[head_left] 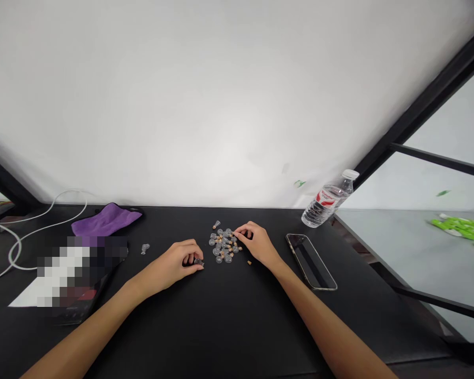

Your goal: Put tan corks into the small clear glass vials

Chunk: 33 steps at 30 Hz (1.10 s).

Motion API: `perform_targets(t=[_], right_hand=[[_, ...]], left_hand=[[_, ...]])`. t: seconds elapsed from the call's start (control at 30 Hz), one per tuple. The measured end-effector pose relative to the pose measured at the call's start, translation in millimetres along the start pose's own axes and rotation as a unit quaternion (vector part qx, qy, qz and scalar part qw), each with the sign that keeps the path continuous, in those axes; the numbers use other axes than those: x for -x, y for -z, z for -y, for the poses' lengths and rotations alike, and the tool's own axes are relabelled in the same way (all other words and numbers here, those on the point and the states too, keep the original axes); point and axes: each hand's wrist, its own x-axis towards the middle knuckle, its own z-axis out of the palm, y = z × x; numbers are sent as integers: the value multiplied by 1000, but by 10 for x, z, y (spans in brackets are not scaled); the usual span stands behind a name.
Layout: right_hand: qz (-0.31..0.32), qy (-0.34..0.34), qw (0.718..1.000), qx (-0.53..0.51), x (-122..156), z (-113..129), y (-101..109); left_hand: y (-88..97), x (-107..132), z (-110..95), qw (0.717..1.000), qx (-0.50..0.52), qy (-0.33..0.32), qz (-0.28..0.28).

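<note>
A cluster of tiny clear glass bottles with cork stoppers lies on the black table between my hands. My left hand is curled to the left of them, its thumb and fingers closed on a small glass bottle. At the cluster's right edge is my right hand, its thumb and forefinger pinched at a cork; whether that cork sits in a bottle is hard to tell. One loose cork lies below this hand. A single corked bottle rests just behind the group.
A small clear glass piece lies left of my left hand. On the left are a purple cloth, a white cable and a blurred-out packet. Rightward are a phone and a tilted water bottle near the wall.
</note>
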Motion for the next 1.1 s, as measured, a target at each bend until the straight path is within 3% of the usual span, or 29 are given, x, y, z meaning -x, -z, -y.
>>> perform_targets(t=[0.17,0.37,0.63,0.77,0.83,0.9,1.03,1.1], right_hand=[[11,22,1000,-7,-8,-15,22],[19,105,994,12,-3,-71,0],[29,104,994,-10,-1,-93,-8],[33,88,995,-30,8,-22,115],[66,62,995,-49,19,21,247],[139,25,987,-77,34,49,403],[310,-15,944,-108,64,50,653],[352,-28,931,-96,72,46,712]], left_hand=[[-28,2,38,1000,-8,-3,-3],[-58,-1,73,1000,-9,-15,-14],[-77,3,96,999,-5,-25,-28],[-87,5,33,998,23,-32,-57],[-100,2,-5,995,37,-38,-80],[-118,-5,-34,992,44,-49,-111],[-151,-20,-78,981,45,-63,-178],[-155,-23,-105,978,47,-61,-196]])
